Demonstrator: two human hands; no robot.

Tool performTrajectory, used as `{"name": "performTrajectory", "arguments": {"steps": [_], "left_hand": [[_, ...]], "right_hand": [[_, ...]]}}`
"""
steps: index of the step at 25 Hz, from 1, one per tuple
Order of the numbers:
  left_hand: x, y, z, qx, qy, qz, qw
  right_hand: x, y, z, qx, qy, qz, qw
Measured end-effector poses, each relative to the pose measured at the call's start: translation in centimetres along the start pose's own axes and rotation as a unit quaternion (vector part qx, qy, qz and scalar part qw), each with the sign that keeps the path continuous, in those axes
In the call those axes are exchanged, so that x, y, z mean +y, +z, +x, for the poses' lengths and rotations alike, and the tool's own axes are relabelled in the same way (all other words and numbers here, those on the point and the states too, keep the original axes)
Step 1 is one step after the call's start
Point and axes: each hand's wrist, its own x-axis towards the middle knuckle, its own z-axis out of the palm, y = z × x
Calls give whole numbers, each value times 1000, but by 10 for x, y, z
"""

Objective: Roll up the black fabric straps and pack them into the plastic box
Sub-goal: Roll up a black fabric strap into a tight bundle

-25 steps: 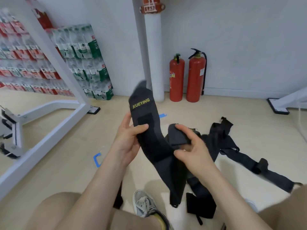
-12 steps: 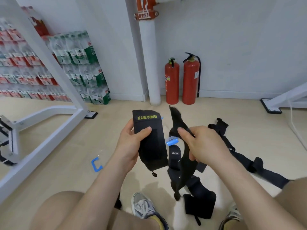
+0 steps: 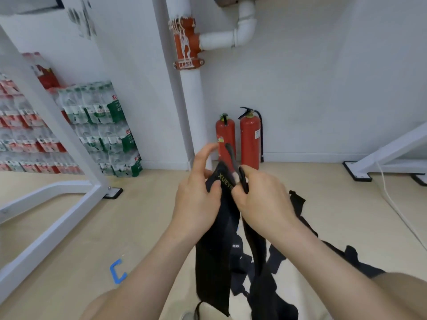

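A long black fabric strap (image 3: 213, 262) with yellow lettering near its top end hangs down from both hands in front of me. My left hand (image 3: 196, 199) pinches the strap's upper edge with thumb and curled fingers, its index finger lifted. My right hand (image 3: 261, 199) grips the other end, folded up beside the first, so the strap hangs in two tails. More black straps (image 3: 300, 227) lie tangled on the floor under and right of my hands. No plastic box is in view.
Two red fire extinguishers (image 3: 249, 139) stand against the wall by a white pipe (image 3: 191, 107). Stacked packs of bottled water (image 3: 108, 132) fill the left corner. A white metal frame (image 3: 64, 139) stands left, another frame foot (image 3: 358, 172) right. Blue tape (image 3: 117, 271) marks the floor.
Both hands have risen and come together, bringing the two strap ends side by side. The view has tilted upward, showing more wall and pipe.
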Motion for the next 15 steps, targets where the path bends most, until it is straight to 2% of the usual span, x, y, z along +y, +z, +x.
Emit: {"name": "performTrajectory", "arguments": {"steps": [1, 3, 5, 7, 8, 10, 11, 12, 13, 14, 15], "left_hand": [[3, 3, 8, -4, 23, 16, 1000], [0, 13, 22, -20, 35, 50, 998], [-11, 21, 38, -39, -13, 15, 999], [-22, 24, 54, -58, -84, -69, 992], [-28, 25, 62, -65, -117, -119, 984], [-43, 28, 73, -78, -157, -176, 969], [-48, 29, 76, -78, -163, -177, 967], [-53, 31, 80, -72, -165, -174, 968], [-55, 32, 84, -59, -167, -173, 969], [-56, 31, 86, -35, -174, -185, 967], [-57, 29, 88, -8, -179, -208, 962]], "right_hand": [[0, 1, 5, -8, 30, 86, 996], [4, -3, 15, -47, 100, 263, 958], [15, -11, 27, -115, 120, 371, 914], [31, -19, 39, -164, 96, 377, 907], [38, -20, 45, -159, 79, 328, 928], [54, -20, 58, -99, 28, 158, 982], [60, -20, 62, -69, -3, 81, 994], [64, -20, 65, -52, -19, 56, 997], [70, -20, 69, -47, -18, 80, 996], [75, -17, 71, -63, -1, 171, 983], [78, -14, 73, -93, 24, 295, 951]]}}
